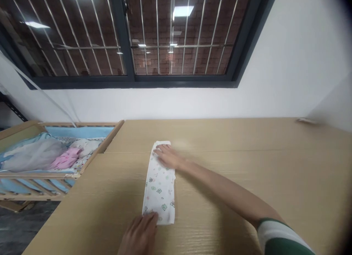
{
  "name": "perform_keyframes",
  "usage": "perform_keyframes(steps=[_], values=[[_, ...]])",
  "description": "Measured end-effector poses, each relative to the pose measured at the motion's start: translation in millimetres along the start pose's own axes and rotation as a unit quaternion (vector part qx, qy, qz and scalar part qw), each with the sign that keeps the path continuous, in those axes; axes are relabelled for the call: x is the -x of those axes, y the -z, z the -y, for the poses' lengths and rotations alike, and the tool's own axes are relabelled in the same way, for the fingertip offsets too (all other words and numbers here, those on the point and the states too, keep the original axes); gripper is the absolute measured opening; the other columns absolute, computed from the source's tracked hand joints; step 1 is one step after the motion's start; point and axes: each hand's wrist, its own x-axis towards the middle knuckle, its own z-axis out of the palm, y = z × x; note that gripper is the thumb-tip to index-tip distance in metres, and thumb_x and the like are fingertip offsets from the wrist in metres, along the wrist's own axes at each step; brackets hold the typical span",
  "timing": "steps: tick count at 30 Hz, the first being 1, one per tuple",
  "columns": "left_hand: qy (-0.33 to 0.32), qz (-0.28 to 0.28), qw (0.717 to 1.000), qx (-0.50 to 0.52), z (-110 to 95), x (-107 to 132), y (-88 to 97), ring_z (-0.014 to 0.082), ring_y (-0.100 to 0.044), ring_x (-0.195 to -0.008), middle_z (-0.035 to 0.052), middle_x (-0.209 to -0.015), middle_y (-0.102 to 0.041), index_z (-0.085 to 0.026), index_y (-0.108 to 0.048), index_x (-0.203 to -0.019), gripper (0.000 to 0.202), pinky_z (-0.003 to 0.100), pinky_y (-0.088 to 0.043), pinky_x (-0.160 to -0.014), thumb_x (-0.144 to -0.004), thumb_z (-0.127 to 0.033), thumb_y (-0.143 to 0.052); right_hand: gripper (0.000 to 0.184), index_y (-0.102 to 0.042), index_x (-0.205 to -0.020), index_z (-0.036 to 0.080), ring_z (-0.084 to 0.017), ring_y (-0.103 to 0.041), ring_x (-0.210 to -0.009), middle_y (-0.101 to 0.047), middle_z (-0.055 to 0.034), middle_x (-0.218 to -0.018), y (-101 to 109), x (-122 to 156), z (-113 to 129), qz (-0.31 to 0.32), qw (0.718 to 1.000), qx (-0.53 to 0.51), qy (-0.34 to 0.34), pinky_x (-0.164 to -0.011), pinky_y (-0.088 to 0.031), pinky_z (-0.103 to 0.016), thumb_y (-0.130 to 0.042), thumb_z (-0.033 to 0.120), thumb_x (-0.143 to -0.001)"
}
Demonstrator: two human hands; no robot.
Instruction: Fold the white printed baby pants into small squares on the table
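A white cloth (159, 189) printed with small green and pink figures lies folded into a long narrow strip on the wooden table. My right hand (168, 156) reaches across to its far end, fingers stretched out and lying on the fabric, slightly blurred. At the near left corner, my left hand (140, 235) rests with its fingers extended over the cloth's edge. The thumb side touches the fabric, and the lower part of this hand runs out of the picture. Neither hand visibly grips anything.
The pale wooden tabletop (247, 181) has a seam running across it and meets a white wall. On the left stands a wooden crib (74, 176) with blue lining, a pink cloth (66, 158) and bedding. A dark-framed barred window (178, 79) is above.
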Motion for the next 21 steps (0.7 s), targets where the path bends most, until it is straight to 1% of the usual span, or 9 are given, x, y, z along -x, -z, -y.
perform_keyframes(steps=[2, 4, 6, 8, 10, 13, 15, 18, 21], values=[[-0.02, 0.029, 0.998, 0.05, 14.7, -8.2, 19.1, 0.0168, -0.071, -0.1, 0.0029, -0.115, -0.073, -0.025, -0.065, -0.12, 0.041, 0.024, -0.059, -0.087, -0.09, -0.003, -0.048, 0.034, -0.065, -0.126, 0.018, -0.029, -0.061, -0.111, -0.066, -0.0148, -0.119, 10.5, 33.9, 36.2, 0.038, 0.998, -0.045, 0.028, -0.097, -0.046, -0.043, -0.047, 0.032, -0.1], [-0.023, 0.062, 0.994, 0.081, 19.5, -14.3, 33.9, 0.0147, -0.07, -0.099, 0.0014, -0.112, -0.073, -0.025, -0.065, -0.114, 0.047, 0.021, -0.057, -0.088, -0.084, 0.005, -0.045, 0.039, -0.066, -0.123, 0.021, -0.026, -0.064, -0.098, -0.068, -0.0115, -0.108, 17.0, 69.5, 70.0, 0.072, 0.992, -0.082, 0.059, -0.087, -0.05, -0.038, -0.044, 0.045, -0.102], [-0.028, 0.084, 0.993, 0.083, 18.8, -16.1, 40.0, 0.0143, -0.068, -0.101, 0.0009, -0.114, -0.071, -0.025, -0.063, -0.116, 0.057, 0.021, -0.056, -0.091, -0.076, 0.011, -0.043, 0.046, -0.066, -0.12, 0.019, -0.026, -0.064, -0.093, -0.068, -0.0113, -0.102, 17.3, 99.7, 96.6, 0.086, 0.991, -0.062, 0.081, -0.086, -0.05, -0.039, -0.048, 0.056, -0.099], [-0.042, 0.071, 0.995, 0.054, 17.7, -13.9, 37.0, 0.0164, -0.066, -0.107, 0.0025, -0.12, -0.068, -0.024, -0.058, -0.124, 0.065, 0.024, -0.054, -0.095, -0.072, 0.012, -0.042, 0.051, -0.065, -0.12, 0.016, -0.028, -0.063, -0.095, -0.068, -0.0132, -0.103, 11.6, 120.7, 113.8, 0.082, 0.992, -0.017, 0.091, -0.088, -0.05, -0.04, -0.053, 0.06, -0.095], [-0.064, 0.037, 0.997, 0.016, 18.8, -10.1, 28.0, 0.0193, -0.064, -0.113, 0.005, -0.125, -0.067, -0.021, -0.053, -0.13, 0.068, 0.028, -0.053, -0.1, -0.072, 0.012, -0.043, 0.047, -0.063, -0.12, 0.014, -0.029, -0.061, -0.099, -0.068, -0.0148, -0.105, 2.5, 133.0, 123.3, 0.064, 0.993, 0.033, 0.097, -0.087, -0.051, -0.04, -0.056, 0.053, -0.096], [-0.086, 0.004, 0.996, -0.006, 21.1, -6.5, 12.7, 0.021, -0.063, -0.116, 0.0073, -0.124, -0.066, -0.019, -0.049, -0.133, 0.066, 0.032, -0.054, -0.101, -0.074, 0.01, -0.041, 0.033, -0.059, -0.126, 0.008, -0.027, -0.062, -0.096, -0.069, -0.0155, -0.105, -8.5, 143.3, 130.8, 0.027, 0.988, 0.105, 0.113, -0.081, -0.051, -0.039, -0.053, 0.027, -0.099], [-0.081, -0.024, 0.996, 0.011, 19.5, -6.9, 7.1, 0.0201, -0.065, -0.112, 0.0069, -0.118, -0.068, -0.019, -0.05, -0.131, 0.061, 0.032, -0.055, -0.099, -0.078, 0.01, -0.039, 0.037, -0.055, -0.13, 0.002, -0.027, -0.063, -0.091, -0.069, -0.0168, -0.103, -10.1, 149.7, 136.0, 0.013, 0.982, 0.141, 0.128, -0.076, -0.051, -0.038, -0.052, 0.014, -0.095], [-0.072, -0.054, 0.993, 0.076, 12.2, -10.0, 11.0, 0.0167, -0.07, -0.099, 0.0041, -0.106, -0.071, -0.023, -0.053, -0.124, 0.05, 0.026, -0.058, -0.091, -0.086, 0.006, -0.037, 0.032, -0.059, -0.121, 0.002, -0.027, -0.063, -0.083, -0.069, -0.0148, -0.092, -3.7, 159.5, 146.0, 0.025, 0.98, 0.149, 0.132, -0.069, -0.051, -0.037, -0.055, 0.012, -0.091], [-0.093, -0.029, 0.983, 0.158, 5.6, -12.8, 25.9, 0.0135, -0.071, -0.086, 0.0007, -0.096, -0.072, -0.026, -0.057, -0.118, 0.038, 0.02, -0.059, -0.081, -0.091, -0.003, -0.042, 0.016, -0.063, -0.104, 0.009, -0.024, -0.063, -0.078, -0.067, -0.009, -0.086, 8.5, 166.0, 153.9, 0.048, 0.984, 0.122, 0.119, -0.069, -0.052, -0.036, -0.056, 0.012, -0.091]])
